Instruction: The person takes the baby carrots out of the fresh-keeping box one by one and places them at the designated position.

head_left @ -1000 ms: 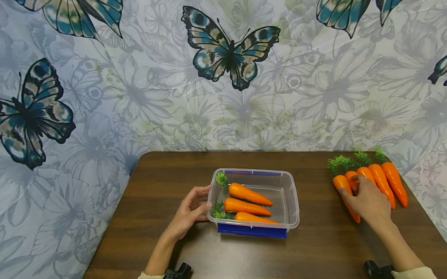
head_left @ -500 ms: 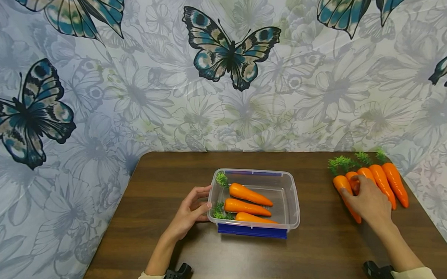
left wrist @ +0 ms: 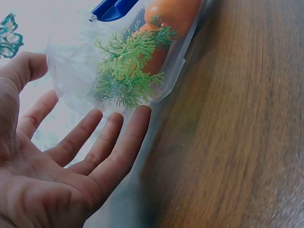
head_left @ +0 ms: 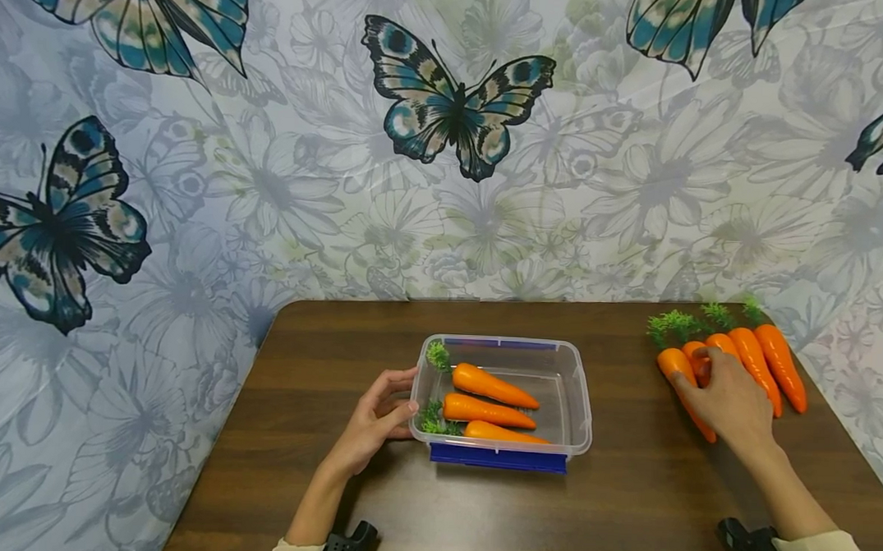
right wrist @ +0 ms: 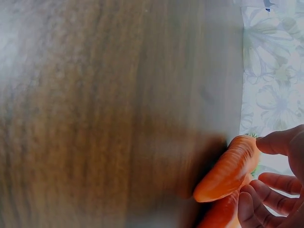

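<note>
A clear plastic container (head_left: 558,396) with a blue clip on its near side stands on the table, three orange carrots (head_left: 492,384) with green tops lying inside. My left hand (head_left: 372,416) rests against its left end; in the left wrist view the thumb reaches the rim and the long, relaxed fingers (left wrist: 135,130) touch the wall beside the leafy tops (left wrist: 123,71). At the right, my right hand (head_left: 732,399) bends over a row of several carrots. It pinches the leftmost carrot (right wrist: 228,171), thumb on one side and curled fingers on the other. Part of the row is hidden beneath this hand.
The brown wooden table (head_left: 335,337) ends at the back against a wall covering (head_left: 283,178) with butterflies and flowers. The other carrots (head_left: 778,364) lie side by side near the table's right edge, their green tops (head_left: 717,312) pointing at the wall.
The tip of the leftmost carrot under my right hand has shifted slightly to the right. Both hands and the container otherwise keep their places.
</note>
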Tool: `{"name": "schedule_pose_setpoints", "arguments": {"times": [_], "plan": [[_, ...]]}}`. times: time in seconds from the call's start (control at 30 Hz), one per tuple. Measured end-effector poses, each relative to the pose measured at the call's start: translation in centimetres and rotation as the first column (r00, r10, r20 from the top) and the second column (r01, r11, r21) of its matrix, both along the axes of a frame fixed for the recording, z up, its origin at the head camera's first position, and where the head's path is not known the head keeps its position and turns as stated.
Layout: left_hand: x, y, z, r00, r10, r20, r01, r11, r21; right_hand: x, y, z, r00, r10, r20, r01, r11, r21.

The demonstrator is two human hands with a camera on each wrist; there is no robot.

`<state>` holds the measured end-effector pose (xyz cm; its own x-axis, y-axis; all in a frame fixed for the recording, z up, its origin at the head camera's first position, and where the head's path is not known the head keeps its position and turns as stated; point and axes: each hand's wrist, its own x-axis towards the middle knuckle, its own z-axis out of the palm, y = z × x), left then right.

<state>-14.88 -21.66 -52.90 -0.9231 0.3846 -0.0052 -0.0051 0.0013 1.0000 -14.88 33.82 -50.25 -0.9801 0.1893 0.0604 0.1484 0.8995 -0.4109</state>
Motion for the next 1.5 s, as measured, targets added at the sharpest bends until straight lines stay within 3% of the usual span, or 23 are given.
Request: {"name": "schedule_pose_setpoints", "arguments": {"times": [0.5, 1.1, 1.33, 1.5], "plan": [[0.1, 0.0, 0.2, 1.0, 0.004, 0.007, -0.004, 1.0, -0.009, -0.4, -3.1, 2.6, 0.987, 0.122, -0.104, -0.123, 0.992, 0.002], [0.2, -0.1, 0.2, 1.0, 0.002, 0.015, -0.002, 1.0, -0.007, -1.3, -8.9, 6.5, 0.957, 0.29, -0.025, -0.291, 0.95, -0.112], [0.2, -0.1, 0.2, 1.0, 0.003, 0.012, -0.003, 1.0, -0.012, -1.7, -10.9, 7.1, 0.934, 0.351, -0.061, -0.356, 0.926, -0.123], [0.1, -0.1, 0.3, 1.0, 0.004, 0.008, -0.004, 1.0, -0.011, -2.1, -12.4, 7.6, 0.912, 0.409, -0.04, -0.41, 0.899, -0.152]]}}
